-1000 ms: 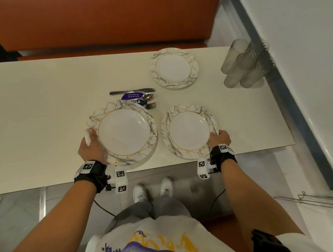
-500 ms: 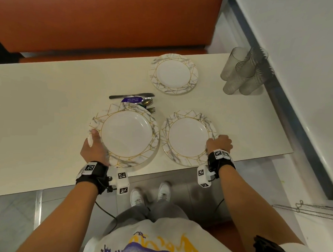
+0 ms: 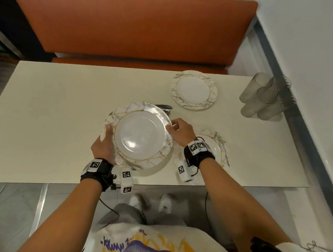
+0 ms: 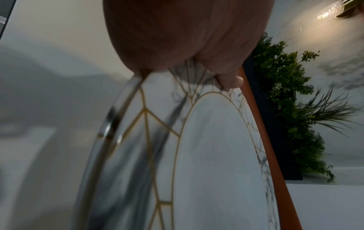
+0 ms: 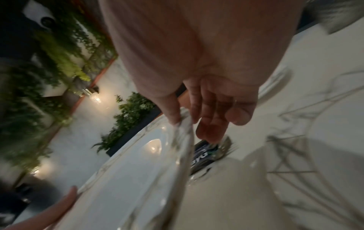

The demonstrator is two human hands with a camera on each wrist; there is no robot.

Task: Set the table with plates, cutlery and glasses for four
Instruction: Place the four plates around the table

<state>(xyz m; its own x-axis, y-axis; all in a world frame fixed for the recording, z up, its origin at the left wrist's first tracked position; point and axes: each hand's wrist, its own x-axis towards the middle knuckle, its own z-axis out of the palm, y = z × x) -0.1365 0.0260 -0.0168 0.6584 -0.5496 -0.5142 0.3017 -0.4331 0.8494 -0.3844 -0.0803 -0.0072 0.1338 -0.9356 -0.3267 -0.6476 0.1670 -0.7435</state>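
A white plate with grey marbling and gold lines (image 3: 140, 136) is held tilted just above the cream table (image 3: 56, 110). My left hand (image 3: 106, 134) grips its left rim, thumb on top (image 4: 230, 80). My right hand (image 3: 172, 125) pinches its right rim (image 5: 177, 124). A second rim shows right under it, so it may be a stack of two. A like plate (image 3: 220, 148) lies at the near right, partly under my right wrist. A third plate (image 3: 193, 90) lies at the far right. Cutlery (image 3: 164, 107) peeks out behind the held plate.
Several clear ribbed glasses (image 3: 263, 98) stand clustered at the table's far right by the wall. An orange bench (image 3: 138, 28) runs along the far side. The left half of the table is bare. The near table edge lies just behind my wrists.
My right hand let go of the near right plate and moved left onto the large plate's right rim. The large plate has risen and now covers most of the cutlery.
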